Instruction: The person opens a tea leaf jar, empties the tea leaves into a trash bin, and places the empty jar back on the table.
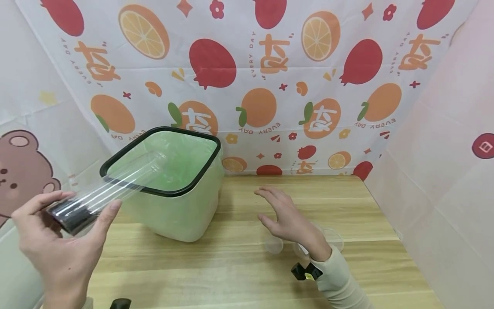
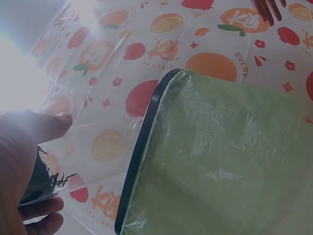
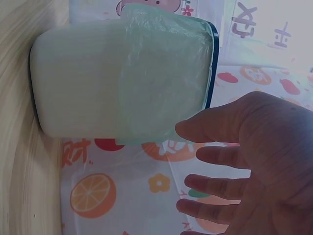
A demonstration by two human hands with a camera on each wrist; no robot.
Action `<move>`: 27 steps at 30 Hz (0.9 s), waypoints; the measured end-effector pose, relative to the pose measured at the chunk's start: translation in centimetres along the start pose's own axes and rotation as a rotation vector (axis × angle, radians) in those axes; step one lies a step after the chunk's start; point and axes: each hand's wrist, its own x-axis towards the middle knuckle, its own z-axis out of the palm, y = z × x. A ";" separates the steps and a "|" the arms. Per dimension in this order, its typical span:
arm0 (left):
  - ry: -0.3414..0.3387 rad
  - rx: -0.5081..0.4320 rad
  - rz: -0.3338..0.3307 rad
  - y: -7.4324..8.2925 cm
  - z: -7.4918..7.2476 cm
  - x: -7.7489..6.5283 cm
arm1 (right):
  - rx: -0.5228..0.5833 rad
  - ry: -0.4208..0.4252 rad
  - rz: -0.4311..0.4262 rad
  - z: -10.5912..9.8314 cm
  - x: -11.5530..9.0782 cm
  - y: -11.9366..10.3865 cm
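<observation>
My left hand (image 1: 65, 253) grips the lower end of a clear, tall cylindrical container (image 1: 119, 182). Dark, shredded bits that look like tea leaves (image 2: 43, 178) lie at the gripped end. The container tilts toward a waste bin (image 1: 181, 219) with a black rim and a pale green liner bag (image 2: 220, 161). In the head view its far end overlaps the bin's mouth; in the left wrist view that end shows faintly beside the rim. My right hand (image 1: 289, 219) is held over the table to the right of the bin, fingers apart and holding nothing.
Clear round pieces lie on the wooden table (image 1: 231, 266) by my right hand, one small disc (image 1: 274, 245) and a larger one (image 1: 335, 238) partly hidden by the wrist. Fruit-patterned cloth (image 1: 247, 77) hangs behind the bin, with pale walls on both sides.
</observation>
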 end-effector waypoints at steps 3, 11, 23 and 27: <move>0.002 -0.019 0.016 0.3 0.2 0.2 | 0.002 0.004 -0.001 -0.1 0.1 0.0; 0.009 -0.068 0.042 0.8 0.6 0.8 | 0.021 0.009 -0.009 -0.1 0.4 -0.2; 0.006 -0.134 0.066 1.3 1.4 1.5 | 0.026 0.012 -0.012 -0.3 0.8 -0.5; -0.003 -0.115 0.078 1.3 1.7 1.7 | 0.023 0.025 -0.023 -0.3 1.1 -0.9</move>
